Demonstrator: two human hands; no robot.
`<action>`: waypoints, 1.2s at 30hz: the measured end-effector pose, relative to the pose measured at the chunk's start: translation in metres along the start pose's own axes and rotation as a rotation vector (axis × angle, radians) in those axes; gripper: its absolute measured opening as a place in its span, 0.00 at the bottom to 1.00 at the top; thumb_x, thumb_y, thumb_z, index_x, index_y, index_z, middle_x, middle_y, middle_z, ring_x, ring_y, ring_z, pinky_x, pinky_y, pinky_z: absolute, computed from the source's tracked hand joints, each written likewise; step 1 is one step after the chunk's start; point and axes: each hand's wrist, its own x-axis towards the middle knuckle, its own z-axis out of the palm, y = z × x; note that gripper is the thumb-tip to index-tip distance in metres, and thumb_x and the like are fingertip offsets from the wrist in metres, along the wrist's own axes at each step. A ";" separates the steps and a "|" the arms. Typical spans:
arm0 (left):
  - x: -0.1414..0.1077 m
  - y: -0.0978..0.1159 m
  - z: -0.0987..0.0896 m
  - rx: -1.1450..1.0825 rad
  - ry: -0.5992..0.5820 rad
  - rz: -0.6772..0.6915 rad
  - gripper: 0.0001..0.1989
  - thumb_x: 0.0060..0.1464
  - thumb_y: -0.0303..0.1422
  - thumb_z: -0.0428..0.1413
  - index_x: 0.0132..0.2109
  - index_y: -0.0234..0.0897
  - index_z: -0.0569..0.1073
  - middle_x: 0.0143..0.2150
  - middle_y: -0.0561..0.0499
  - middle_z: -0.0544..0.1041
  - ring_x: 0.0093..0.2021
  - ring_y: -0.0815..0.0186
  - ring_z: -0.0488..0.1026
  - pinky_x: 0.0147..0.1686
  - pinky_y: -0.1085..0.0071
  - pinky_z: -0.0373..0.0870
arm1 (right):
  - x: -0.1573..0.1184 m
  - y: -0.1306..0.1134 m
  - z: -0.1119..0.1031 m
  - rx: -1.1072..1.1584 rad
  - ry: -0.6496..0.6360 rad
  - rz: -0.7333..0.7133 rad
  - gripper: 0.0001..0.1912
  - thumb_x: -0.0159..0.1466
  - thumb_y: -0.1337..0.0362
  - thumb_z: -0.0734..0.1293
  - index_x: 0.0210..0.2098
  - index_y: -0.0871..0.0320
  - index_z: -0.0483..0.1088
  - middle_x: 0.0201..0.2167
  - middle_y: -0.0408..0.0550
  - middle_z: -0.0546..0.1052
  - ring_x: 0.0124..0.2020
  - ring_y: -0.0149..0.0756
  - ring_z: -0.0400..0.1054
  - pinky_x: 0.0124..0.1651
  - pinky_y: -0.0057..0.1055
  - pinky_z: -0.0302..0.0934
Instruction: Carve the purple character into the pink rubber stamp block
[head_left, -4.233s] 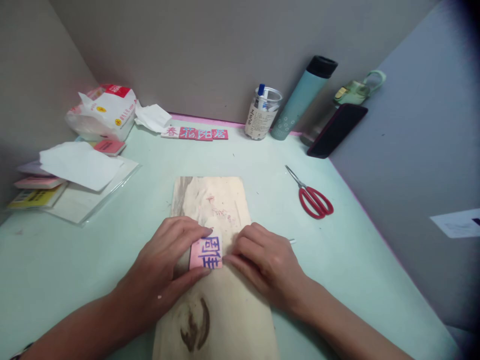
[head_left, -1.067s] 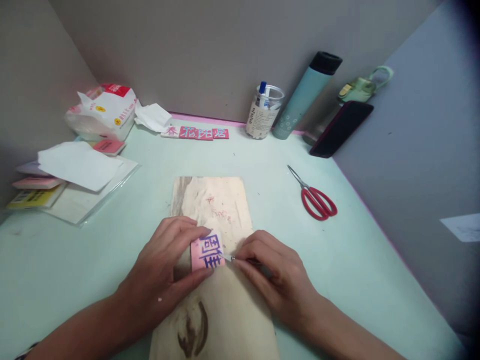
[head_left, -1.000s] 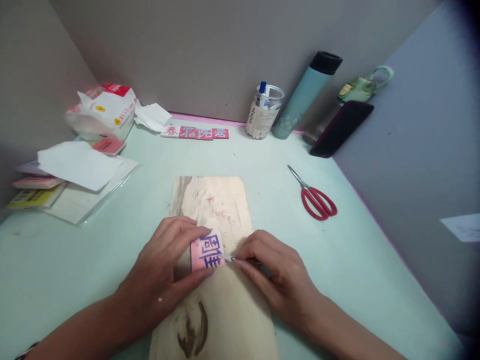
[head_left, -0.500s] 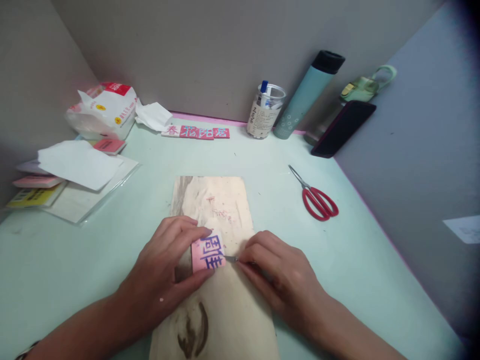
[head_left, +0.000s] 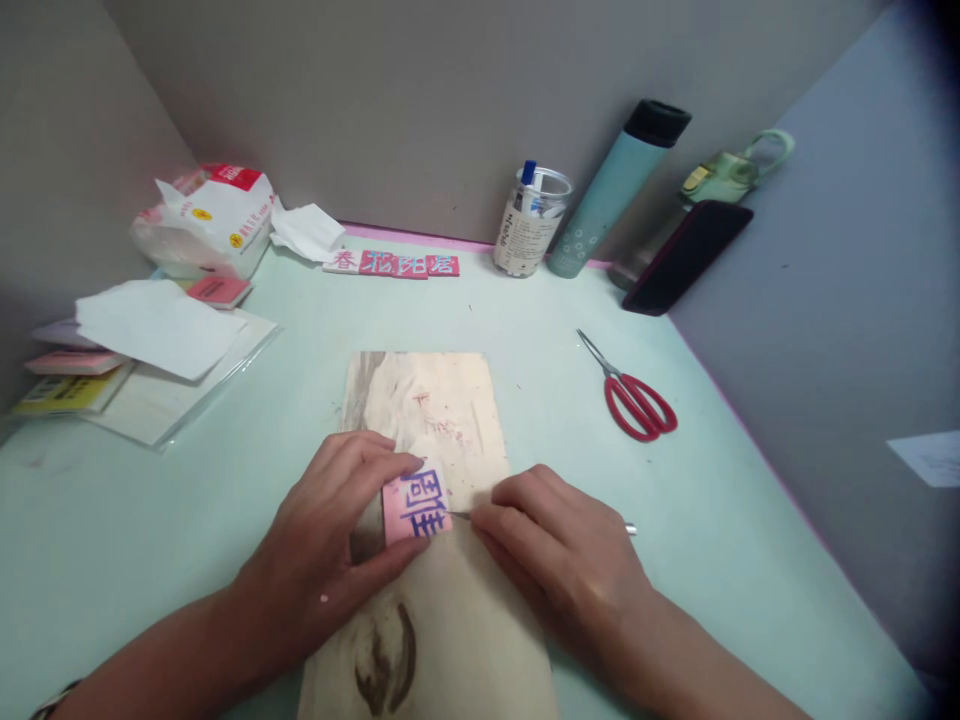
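Note:
A small pink block [head_left: 405, 508] with dark blue written characters lies on a wooden board [head_left: 465, 600]. It looks like a rubber carving block. My left hand [head_left: 337, 520] pinches it between the thumb below and the fingers above. From the right, my right hand [head_left: 559, 540] grips a slim carving knife [head_left: 460, 516]. The knife's thin blade tip meets the block's right edge, and its silvery back end shows past my knuckles. Most of the handle is hidden in my fingers. Dark stains and reddish marks show on the board.
Red-handled scissors [head_left: 637, 400] lie to the right. Along the back stand a jar of pens [head_left: 529, 230], a teal bottle [head_left: 611, 190] and a leaning phone [head_left: 686, 258]. Several lettered blocks [head_left: 394, 264] sit in a row. Papers [head_left: 157, 328] and a plastic bag [head_left: 214, 220] are left.
My right hand has turned slightly and the knife handle has swung, so its back end now shows. The block and my left hand stay put.

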 end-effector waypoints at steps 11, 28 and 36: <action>0.000 0.000 0.001 -0.011 0.011 0.000 0.17 0.64 0.41 0.57 0.57 0.45 0.66 0.52 0.46 0.70 0.57 0.50 0.65 0.53 0.52 0.67 | 0.004 -0.004 0.000 -0.030 0.001 -0.066 0.15 0.72 0.77 0.57 0.39 0.67 0.75 0.29 0.52 0.73 0.30 0.38 0.61 0.29 0.34 0.55; 0.000 0.000 0.001 0.004 0.018 0.015 0.16 0.64 0.39 0.57 0.56 0.44 0.66 0.51 0.47 0.70 0.56 0.52 0.64 0.53 0.56 0.65 | 0.002 0.005 0.006 0.016 0.030 -0.039 0.12 0.70 0.77 0.61 0.37 0.65 0.75 0.30 0.50 0.73 0.30 0.36 0.61 0.30 0.32 0.53; 0.000 0.000 0.001 0.002 0.018 0.020 0.16 0.64 0.38 0.57 0.56 0.44 0.67 0.51 0.47 0.69 0.56 0.53 0.64 0.54 0.57 0.65 | 0.003 0.007 0.000 0.017 -0.022 -0.088 0.12 0.71 0.76 0.60 0.37 0.65 0.75 0.31 0.50 0.74 0.30 0.35 0.62 0.31 0.32 0.54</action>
